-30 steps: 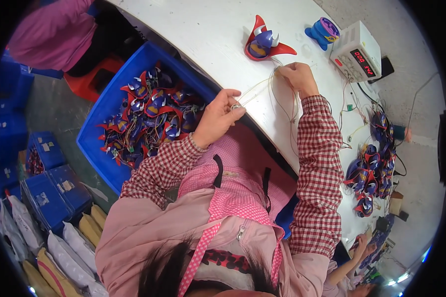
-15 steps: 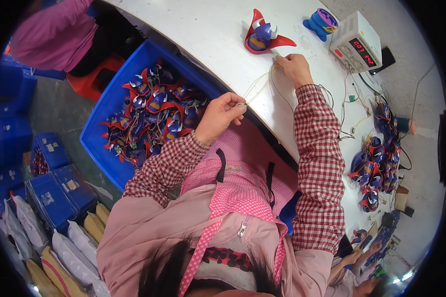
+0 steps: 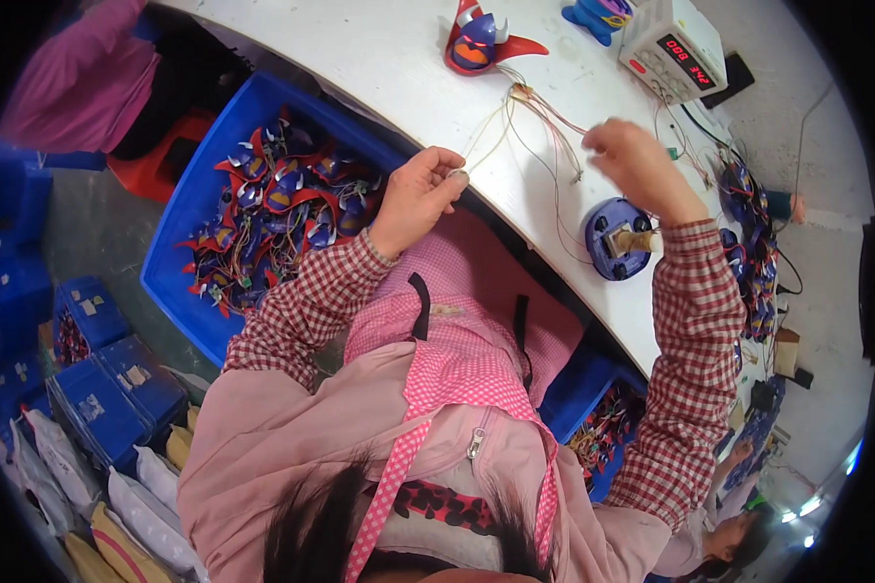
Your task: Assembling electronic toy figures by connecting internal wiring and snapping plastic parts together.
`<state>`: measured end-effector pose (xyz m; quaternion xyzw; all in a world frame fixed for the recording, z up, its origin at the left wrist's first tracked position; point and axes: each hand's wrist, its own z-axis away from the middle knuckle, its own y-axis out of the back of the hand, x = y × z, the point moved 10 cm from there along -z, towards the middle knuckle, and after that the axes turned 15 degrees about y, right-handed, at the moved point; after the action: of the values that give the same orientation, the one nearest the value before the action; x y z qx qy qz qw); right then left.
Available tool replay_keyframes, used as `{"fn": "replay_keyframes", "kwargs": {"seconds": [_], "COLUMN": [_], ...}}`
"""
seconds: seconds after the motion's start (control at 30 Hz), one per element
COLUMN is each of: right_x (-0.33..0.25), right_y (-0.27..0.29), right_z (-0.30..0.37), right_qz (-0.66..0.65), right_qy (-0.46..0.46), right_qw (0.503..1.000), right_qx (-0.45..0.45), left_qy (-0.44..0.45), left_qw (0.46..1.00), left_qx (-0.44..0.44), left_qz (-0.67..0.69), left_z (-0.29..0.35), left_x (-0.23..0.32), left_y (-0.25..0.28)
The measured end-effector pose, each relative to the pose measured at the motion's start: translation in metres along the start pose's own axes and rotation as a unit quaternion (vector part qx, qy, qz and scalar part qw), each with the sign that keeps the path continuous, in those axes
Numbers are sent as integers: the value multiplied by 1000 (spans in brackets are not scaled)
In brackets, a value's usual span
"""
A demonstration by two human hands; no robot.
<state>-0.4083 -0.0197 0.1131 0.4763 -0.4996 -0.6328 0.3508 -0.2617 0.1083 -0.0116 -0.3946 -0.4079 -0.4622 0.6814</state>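
My left hand is closed at the near edge of the table, thumb and finger pinching thin pale wires. These run to a small wire junction beside a purple toy head with white horns and a red collar. Bright red patches show on the toy's face. Over the table to the right hovers my right hand, its bent fingers smeared by motion near a red wire; whether they hold it I cannot make out. Below it lies a round purple toy part with dark pegs and a tan piece on top.
A blue bin heaped with wired toy heads stands left of the table. At the back right are a white power supply and a blue toy piece. More toy heads line the wall. Another person's pink sleeve shows upper left.
My right hand has left the wire junction and moved right and toward me. Red patches have appeared on the toy's face. The round purple part has come into sight. My left hand keeps its pinch.
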Motion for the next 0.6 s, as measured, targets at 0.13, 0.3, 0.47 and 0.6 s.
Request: {"fn": "replay_keyframes", "kwargs": {"seconds": [0.13, 0.3, 0.47, 0.6], "right_x": [-6, 1, 9, 9], "right_y": [-31, -59, -59, -46], "right_z": [13, 8, 8, 9], "right_qz": [85, 133, 62, 15], "right_qy": [5, -47, -79, -111], "right_qw": [996, 989, 993, 994], "right_qx": [9, -51, -64, 0], "left_qy": [-14, -19, -80, -170], "left_qw": [1000, 1000, 992, 967], "left_qx": [5, 5, 29, 55], "left_qz": [-4, -1, -92, -180], "left_z": [-3, 3, 4, 9], "left_x": [4, 10, 15, 38], "left_y": [-5, -10, -14, -24]}}
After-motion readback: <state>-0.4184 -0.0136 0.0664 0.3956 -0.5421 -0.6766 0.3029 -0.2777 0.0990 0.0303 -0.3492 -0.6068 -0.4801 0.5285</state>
